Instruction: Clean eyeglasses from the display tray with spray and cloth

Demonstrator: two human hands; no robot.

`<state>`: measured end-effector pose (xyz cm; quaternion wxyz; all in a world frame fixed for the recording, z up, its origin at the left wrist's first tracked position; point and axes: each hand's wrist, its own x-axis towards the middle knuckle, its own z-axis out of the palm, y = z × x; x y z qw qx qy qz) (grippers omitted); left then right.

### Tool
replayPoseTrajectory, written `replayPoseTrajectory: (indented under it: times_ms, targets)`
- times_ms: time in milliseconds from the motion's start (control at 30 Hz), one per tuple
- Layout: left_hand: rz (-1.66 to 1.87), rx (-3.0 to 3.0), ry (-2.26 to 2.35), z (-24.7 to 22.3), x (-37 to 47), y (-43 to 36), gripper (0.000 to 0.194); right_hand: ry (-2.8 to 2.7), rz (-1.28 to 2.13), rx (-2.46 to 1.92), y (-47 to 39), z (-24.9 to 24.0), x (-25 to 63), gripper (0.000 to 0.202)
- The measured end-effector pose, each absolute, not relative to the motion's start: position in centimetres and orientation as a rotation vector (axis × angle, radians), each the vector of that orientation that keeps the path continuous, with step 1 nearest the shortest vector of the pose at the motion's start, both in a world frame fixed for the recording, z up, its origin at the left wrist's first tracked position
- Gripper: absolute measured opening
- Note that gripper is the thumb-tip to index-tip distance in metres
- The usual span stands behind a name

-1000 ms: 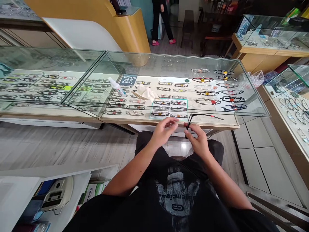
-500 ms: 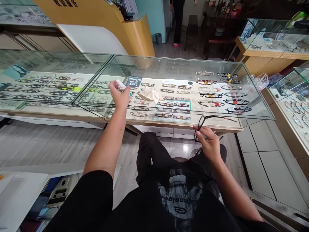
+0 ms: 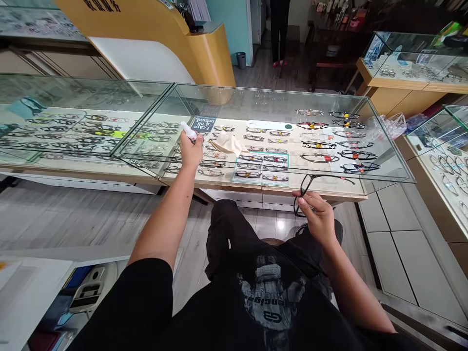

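Note:
My left hand (image 3: 190, 150) is closed around a small white bottle (image 3: 188, 130), whose tip points up and to the left. It is over the glass top of the display case, left of a crumpled cream cloth (image 3: 231, 143). My fingers hide the lower part of the bottle. My right hand (image 3: 317, 214) pinches a pair of black-framed eyeglasses (image 3: 304, 185) by the front. One temple with a red mark stretches out to the right. The glasses are held above my lap at the near edge of the case.
Rows of spectacle frames lie inside the glass display case (image 3: 256, 185) across my front. A yellow counter (image 3: 215, 58) stands behind it, with a grey bin (image 3: 241, 60) on the floor. Farther back a person (image 3: 280, 29) in dark trousers is standing. More glass cases are at the right.
My left hand has shifted slightly right and turned, still with the white bottle. My right hand and the eyeglasses have hardly moved. The person in the background has stepped to the right.

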<state>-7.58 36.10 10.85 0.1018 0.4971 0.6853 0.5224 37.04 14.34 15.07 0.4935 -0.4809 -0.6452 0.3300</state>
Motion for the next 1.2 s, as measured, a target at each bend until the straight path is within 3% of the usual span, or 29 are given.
replayPoseTrajectory:
  times_ms: [200, 267, 433, 533, 667, 767, 900, 1200]
  targets:
    - [2.080, 1.325, 1.747, 14.1, -2.5, 31.0, 0.027, -1.564, 0.866, -1.160, 14.2, 15.5, 37.1, 0.025]
    - [2.075, 1.313, 1.504, 15.6, 0.5, 28.3, 0.034, -1.574, 0.906, -1.156, 14.3, 15.5, 37.2, 0.024]
    - [1.391, 1.077, 0.861, 18.9, 7.6, 22.3, 0.080, -1.536, 1.062, -1.078, 14.7, 15.2, 37.1, 0.029]
    - [1.041, 0.944, 0.666, 19.6, 10.2, 20.6, 0.089, -1.509, 1.168, -1.054, 14.7, 15.2, 37.0, 0.024]
    - [0.874, 0.898, 0.534, 18.3, 12.2, 20.1, 0.090, -1.458, 1.278, -1.055, 14.3, 14.6, 36.9, 0.022]
    - [0.958, 1.019, 0.556, 16.2, 13.2, 20.2, 0.085, -1.359, 1.380, -1.040, 14.1, 13.4, 36.8, 0.026]
    - [1.044, 1.395, 0.821, 13.4, 14.2, 20.3, 0.067, -1.214, 1.493, -1.024, 14.0, 11.5, 36.2, 0.033]
    - [0.914, 1.790, 1.224, 12.8, 15.5, 19.9, 0.063, -1.128, 1.633, -0.926, 13.7, 10.3, 34.9, 0.037]
